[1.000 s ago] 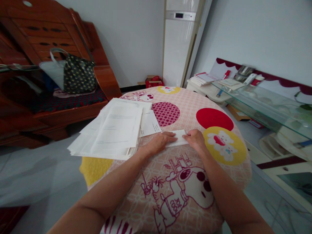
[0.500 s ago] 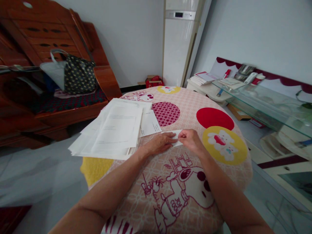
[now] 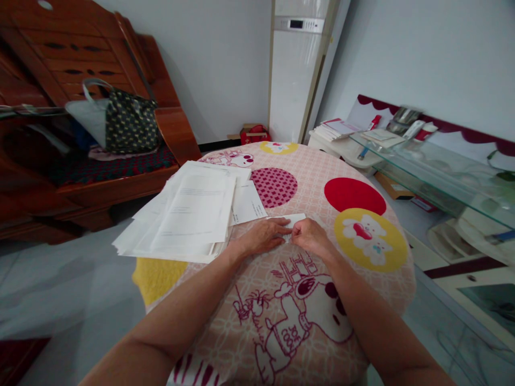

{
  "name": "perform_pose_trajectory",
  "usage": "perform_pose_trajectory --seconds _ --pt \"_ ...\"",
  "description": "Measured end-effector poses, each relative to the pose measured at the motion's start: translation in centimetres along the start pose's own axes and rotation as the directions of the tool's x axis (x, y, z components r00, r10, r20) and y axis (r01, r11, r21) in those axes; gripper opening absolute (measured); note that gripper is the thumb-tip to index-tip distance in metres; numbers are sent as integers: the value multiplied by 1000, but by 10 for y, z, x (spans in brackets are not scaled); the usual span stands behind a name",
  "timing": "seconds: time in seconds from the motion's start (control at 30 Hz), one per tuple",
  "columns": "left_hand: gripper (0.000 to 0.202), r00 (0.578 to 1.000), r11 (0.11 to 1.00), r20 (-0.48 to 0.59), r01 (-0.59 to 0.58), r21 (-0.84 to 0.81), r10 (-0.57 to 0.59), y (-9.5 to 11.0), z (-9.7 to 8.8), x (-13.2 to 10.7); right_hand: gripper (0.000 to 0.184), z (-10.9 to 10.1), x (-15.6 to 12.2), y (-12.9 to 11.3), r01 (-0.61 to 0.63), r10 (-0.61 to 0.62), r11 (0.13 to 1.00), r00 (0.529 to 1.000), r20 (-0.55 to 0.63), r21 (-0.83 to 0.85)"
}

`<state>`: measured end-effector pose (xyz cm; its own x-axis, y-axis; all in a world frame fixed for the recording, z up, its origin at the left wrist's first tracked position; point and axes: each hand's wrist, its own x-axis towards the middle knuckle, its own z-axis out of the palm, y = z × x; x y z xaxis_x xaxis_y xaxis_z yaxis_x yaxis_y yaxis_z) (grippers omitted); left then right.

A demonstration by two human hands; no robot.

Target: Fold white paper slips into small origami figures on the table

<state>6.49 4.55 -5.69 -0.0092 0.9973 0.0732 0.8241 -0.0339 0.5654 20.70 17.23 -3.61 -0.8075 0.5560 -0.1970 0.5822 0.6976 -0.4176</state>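
At the far left, a carved wooden seat (image 3: 177,134) carries a patterned bag (image 3: 131,122), set there probably to leave the work surface to the paper. Next comes the round counter (image 3: 309,169), under a printed cloth. On its left side lies a loose stack of white sheets (image 3: 193,209), edges uneven and fanned, its near-left corner jutting past the rim; it sits off to one side, likely so it stays within reach without crowding the hands. A printed sheet (image 3: 246,202) pokes out from the stack's right side.

Just right of that, the left hand (image 3: 266,236) lies flat, fingers extended and together over a white paper strip (image 3: 298,217), seemingly pinning it so it does not slide on the cloth. The strip, which looks folded, rests on the counter in front of the person, mostly covered by both hands. The right hand (image 3: 309,236) has its fingers curled in, knuckles up, over the strip's right part, beside the left fingertips; whether it pinches an edge or only presses cannot be told. Such a bent posture would suit firm, local pressure against the steadied paper. Farther right, a glass shelf (image 3: 450,177) stands beyond the counter.
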Motion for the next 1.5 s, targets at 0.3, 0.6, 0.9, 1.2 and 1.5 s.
perform_pose_trajectory --seconds 0.3,0.6,0.9,1.2,1.5 --pt "45 998 989 58 -13 150 4 -3 0 1 7 -15 4 28 -90 86 994 994 62 66" --pt "44 999 991 42 10 132 -16 -5 0 2 8 -28 1 37 -76 67 894 997 36 442" --pt "43 978 979 -144 171 113 -154 10 19 7 9 -2 8 15 74 -68 965 997 -33 252" --pt "59 995 995 -55 87 50 -85 -16 19 3 9 -2 6 17 77 -70 962 997 -36 264" --pt "76 982 998 179 -62 12 59 -32 -15 -13 7 -5 3 16 103 -100 976 995 -22 190"
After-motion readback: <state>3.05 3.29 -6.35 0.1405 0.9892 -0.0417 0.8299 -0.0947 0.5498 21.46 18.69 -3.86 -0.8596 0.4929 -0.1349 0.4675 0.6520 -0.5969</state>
